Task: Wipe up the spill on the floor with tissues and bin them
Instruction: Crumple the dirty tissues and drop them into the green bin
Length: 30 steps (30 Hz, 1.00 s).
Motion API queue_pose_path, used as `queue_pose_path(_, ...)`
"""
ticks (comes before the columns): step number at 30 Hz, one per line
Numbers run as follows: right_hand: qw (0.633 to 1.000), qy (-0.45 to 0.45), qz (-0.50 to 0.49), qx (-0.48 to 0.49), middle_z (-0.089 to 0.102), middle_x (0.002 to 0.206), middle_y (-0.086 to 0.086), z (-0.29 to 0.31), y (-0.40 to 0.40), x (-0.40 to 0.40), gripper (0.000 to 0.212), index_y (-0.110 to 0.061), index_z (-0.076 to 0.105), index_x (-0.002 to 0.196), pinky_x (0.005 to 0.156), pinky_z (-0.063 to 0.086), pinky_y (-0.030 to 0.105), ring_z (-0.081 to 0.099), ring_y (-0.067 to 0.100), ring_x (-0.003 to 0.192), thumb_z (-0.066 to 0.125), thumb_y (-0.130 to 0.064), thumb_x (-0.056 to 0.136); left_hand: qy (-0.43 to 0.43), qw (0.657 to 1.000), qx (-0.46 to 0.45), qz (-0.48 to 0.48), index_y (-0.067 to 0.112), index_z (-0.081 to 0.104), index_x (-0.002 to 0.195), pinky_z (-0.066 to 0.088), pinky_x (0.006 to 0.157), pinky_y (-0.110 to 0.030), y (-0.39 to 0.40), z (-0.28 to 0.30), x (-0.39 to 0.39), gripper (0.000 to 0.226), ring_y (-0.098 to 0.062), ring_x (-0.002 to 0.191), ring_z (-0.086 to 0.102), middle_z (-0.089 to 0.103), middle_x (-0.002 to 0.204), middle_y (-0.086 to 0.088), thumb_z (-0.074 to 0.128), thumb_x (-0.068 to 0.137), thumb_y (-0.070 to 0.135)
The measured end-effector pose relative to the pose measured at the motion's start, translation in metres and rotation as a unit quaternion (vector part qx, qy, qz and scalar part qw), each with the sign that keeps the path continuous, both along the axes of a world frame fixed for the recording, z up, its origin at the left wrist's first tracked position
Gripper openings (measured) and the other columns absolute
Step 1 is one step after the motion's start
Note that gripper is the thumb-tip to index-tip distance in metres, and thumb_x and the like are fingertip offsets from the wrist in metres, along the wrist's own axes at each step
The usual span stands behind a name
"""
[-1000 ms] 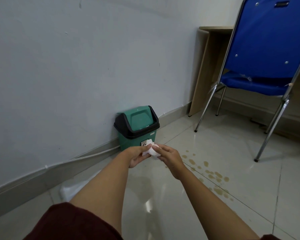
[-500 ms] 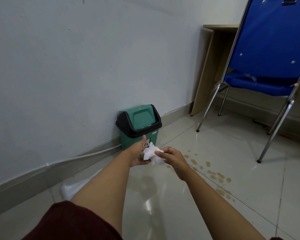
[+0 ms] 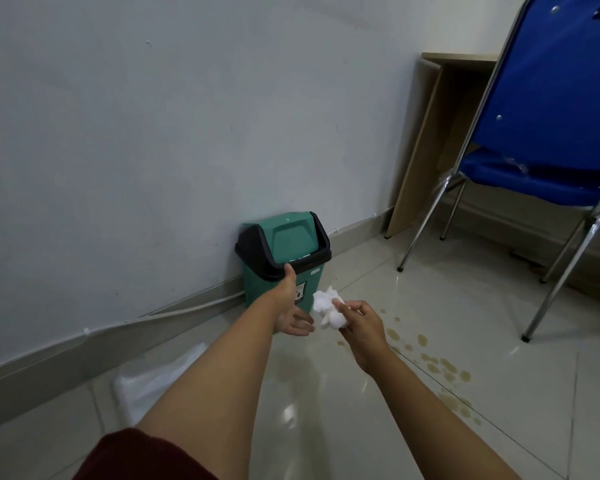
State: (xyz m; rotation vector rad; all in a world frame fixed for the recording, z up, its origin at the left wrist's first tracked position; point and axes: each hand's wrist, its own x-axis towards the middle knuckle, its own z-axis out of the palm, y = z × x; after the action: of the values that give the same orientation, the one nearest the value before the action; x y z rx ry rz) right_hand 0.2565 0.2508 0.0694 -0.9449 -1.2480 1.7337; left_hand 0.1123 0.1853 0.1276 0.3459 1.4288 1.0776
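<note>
A crumpled white tissue [image 3: 327, 308] is pinched in my right hand [image 3: 362, 323], held above the floor just in front of the green bin [image 3: 284, 251]. The bin stands against the wall and has a black rim and a green swing lid. My left hand [image 3: 290, 308] is open beside the tissue, palm turned inward and thumb up, in front of the bin's body and apart from the tissue. Brownish spill drops [image 3: 437, 365] are scattered on the glossy tiled floor to the right of my right forearm.
A white plastic bag [image 3: 153, 382] lies on the floor near the skirting, left of my left arm. A blue chair [image 3: 548, 116] on chrome legs stands at the right, and a wooden desk [image 3: 430, 140] sits behind it in the corner.
Both hands held the tissue together before. My left hand has let go and opened, and the tissue stays in my right hand. The view has moved closer to the bin.
</note>
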Motion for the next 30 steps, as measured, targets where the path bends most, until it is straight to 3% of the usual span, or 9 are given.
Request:
queue_pose_path(2,0.997,0.028,-0.037,-0.055,0.065,0.095,0.015,0.000,0.007,-0.002,0.015,-0.006,0.055,0.081,0.086,0.054,0.039,0.061,0.026,0.088,0.069,-0.010,0.086,0.171,0.984,0.042,0.036,0.012,0.031,0.144,0.038,0.106,-0.043,0.005,0.003,-0.004,0.078,-0.038,0.128,0.044,0.044,0.142,-0.023,0.021,0.091,0.068)
queue_pose_path(5,0.996,0.007,-0.054,-0.068,0.063,0.098,0.014,-0.002,0.017,-0.003,0.015,-0.005,0.056,0.084,0.092,0.052,0.042,0.060,0.027,0.092,0.069,-0.012,0.086,0.531,0.837,0.089,0.098,0.013,0.050,0.132,0.033,0.108,-0.038,0.012,0.001,-0.020,0.045,-0.031,0.130,0.037,0.047,0.139,-0.014,0.043,0.097,0.040)
queue_pose_path(7,0.995,-0.001,-0.066,-0.069,0.062,0.103,0.017,-0.001,0.021,-0.006,0.014,-0.004,0.056,0.088,0.095,0.051,0.043,0.059,0.030,0.097,0.068,-0.011,0.087,0.614,0.780,0.093,0.081,0.018,0.049,0.132,0.021,0.115,-0.040,0.016,-0.003,-0.029,0.041,-0.030,0.141,0.018,0.029,0.150,-0.014,0.048,0.095,0.035)
queue_pose_path(11,0.996,-0.001,-0.077,-0.046,0.062,0.106,0.019,0.007,0.033,-0.021,0.020,0.000,0.057,0.099,0.096,0.051,0.041,0.060,0.028,0.097,0.068,-0.011,0.087,0.648,0.756,0.061,0.063,0.025,0.042,0.139,-0.001,0.119,-0.044,0.025,-0.013,-0.047,0.046,-0.033,0.145,-0.016,-0.009,0.158,-0.015,0.046,0.095,0.038)
queue_pose_path(17,0.986,-0.069,-0.104,0.112,0.064,0.098,0.008,0.027,0.053,-0.067,0.019,-0.010,0.058,0.093,0.075,0.055,0.028,0.062,0.020,0.088,0.072,-0.019,0.084,0.633,0.767,0.051,0.093,0.029,0.043,0.139,-0.006,0.118,-0.049,0.043,-0.009,-0.077,0.045,-0.033,0.144,-0.021,-0.018,0.157,-0.013,0.027,0.100,0.045)
queue_pose_path(20,0.965,-0.111,-0.103,0.215,0.065,0.102,0.006,0.035,0.060,-0.099,0.024,-0.013,0.058,0.097,0.059,0.050,0.012,0.062,0.009,0.082,0.074,-0.024,0.083,0.607,0.783,0.094,0.100,0.029,0.043,0.139,-0.005,0.119,-0.048,0.045,-0.011,-0.079,0.048,-0.026,0.146,-0.018,-0.015,0.159,-0.006,0.022,0.100,0.046)
queue_pose_path(23,0.929,-0.166,-0.090,0.319,0.061,0.102,0.010,0.043,0.066,-0.133,0.024,-0.013,0.060,0.094,0.071,0.054,0.023,0.061,0.018,0.086,0.076,-0.026,0.082,0.593,0.783,0.151,0.109,0.023,0.049,0.133,0.001,0.119,-0.047,0.049,-0.016,-0.079,0.045,-0.023,0.147,-0.010,-0.005,0.161,-0.002,0.023,0.101,0.042)
queue_pose_path(27,0.882,-0.239,-0.015,0.407,0.060,0.085,0.008,0.040,0.069,-0.160,0.015,-0.009,0.061,0.081,0.061,0.044,0.015,0.055,0.017,0.072,0.071,-0.020,0.084,0.584,0.761,0.220,0.178,0.007,0.046,0.130,0.017,0.118,-0.042,0.053,-0.019,-0.084,0.040,-0.026,0.145,0.017,0.033,0.152,-0.009,0.031,0.102,0.030)
queue_pose_path(30,0.824,-0.331,0.091,0.450,0.064,0.075,0.015,0.033,0.069,-0.163,0.033,-0.004,0.061,0.072,0.073,0.051,0.041,0.058,0.030,0.072,0.053,-0.024,0.097,0.568,0.756,0.248,0.212,0.008,0.043,0.129,0.029,0.111,-0.043,0.054,-0.020,-0.091,0.037,-0.026,0.135,0.034,0.047,0.138,-0.009,0.033,0.101,0.030)
